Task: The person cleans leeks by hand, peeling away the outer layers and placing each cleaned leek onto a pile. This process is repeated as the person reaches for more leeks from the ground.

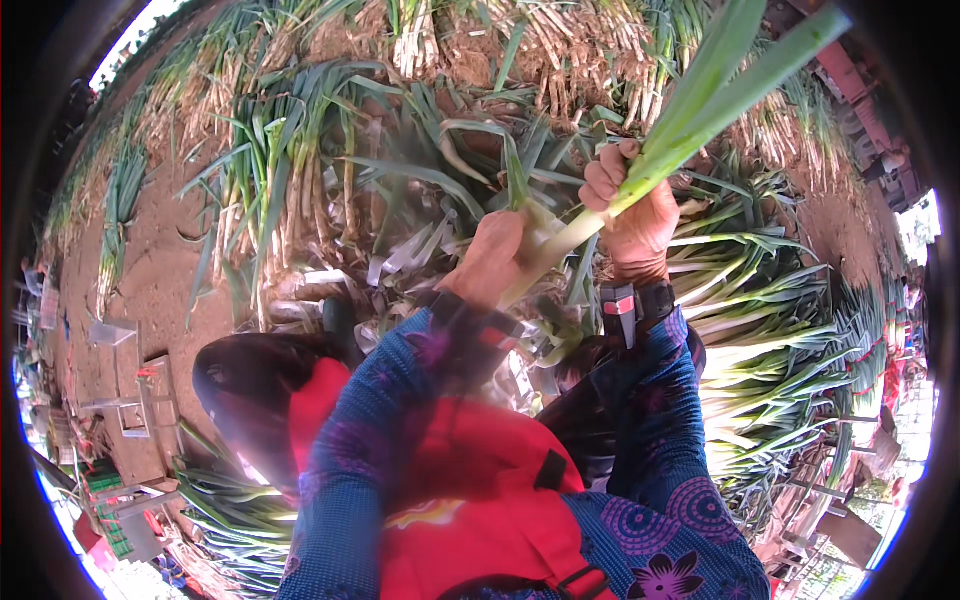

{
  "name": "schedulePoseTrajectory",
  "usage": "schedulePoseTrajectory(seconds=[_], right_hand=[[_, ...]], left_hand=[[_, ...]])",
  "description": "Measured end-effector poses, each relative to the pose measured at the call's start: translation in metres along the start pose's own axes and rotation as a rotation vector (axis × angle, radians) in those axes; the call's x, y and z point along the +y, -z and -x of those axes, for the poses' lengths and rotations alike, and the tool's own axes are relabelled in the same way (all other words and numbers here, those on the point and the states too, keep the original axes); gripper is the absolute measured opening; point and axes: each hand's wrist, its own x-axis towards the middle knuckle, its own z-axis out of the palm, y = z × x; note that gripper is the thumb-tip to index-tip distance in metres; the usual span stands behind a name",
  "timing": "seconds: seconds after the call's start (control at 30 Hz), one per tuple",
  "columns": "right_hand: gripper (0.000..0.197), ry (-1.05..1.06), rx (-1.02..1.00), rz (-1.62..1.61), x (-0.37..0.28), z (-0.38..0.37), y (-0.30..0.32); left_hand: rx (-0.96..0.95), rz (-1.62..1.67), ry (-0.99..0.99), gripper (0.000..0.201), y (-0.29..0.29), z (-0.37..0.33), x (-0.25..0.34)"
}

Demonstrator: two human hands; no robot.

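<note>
Right grip (642,222): wrapped snugly round the leek (664,152)!
Left grip (492,255): closed, apparently on an outer leaf (516,178).
Leek: slanted through the right grip, pale shank (576,237) below-left.
Outer leaf: called, seemingly, for an even tug, leek steadied.

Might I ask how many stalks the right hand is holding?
1: the green-and-white stalk gripped in the right hand, slanting down toward the left hand; another may be hidden.

Bare brown ground (160,255) — a pale frame (115,403) at left, bright daylight (918,238) along both edges.
</note>
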Motion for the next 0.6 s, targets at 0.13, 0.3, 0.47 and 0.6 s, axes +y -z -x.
schedulePoseTrajectory(seconds=[0.13, 0.3, 0.47, 0.6], right_hand=[[0.041, 0.019, -0.065, 0.076, -0.021, 0.012, 0.014], [0.039, 0.099, -0.131, 0.137, -0.023, 0.013, -0.005], [0.037, 0.149, -0.141, 0.153, -0.044, 0.024, 0.008], [0.033, 0.211, -0.054, 0.070, -0.054, 0.023, 0.001]], left_hand=[[-0.019, -0.116, 0.272, 0.017, -0.021, -0.012, 0.026], [0.562, 0.695, 0.802, 0.017, -0.024, -0.025, 0.019], [0.870, 0.904, 1.052, 0.024, -0.018, -0.032, 0.009], [0.994, 0.984, 0.980, 0.012, 0.020, -0.022, 0.017]])
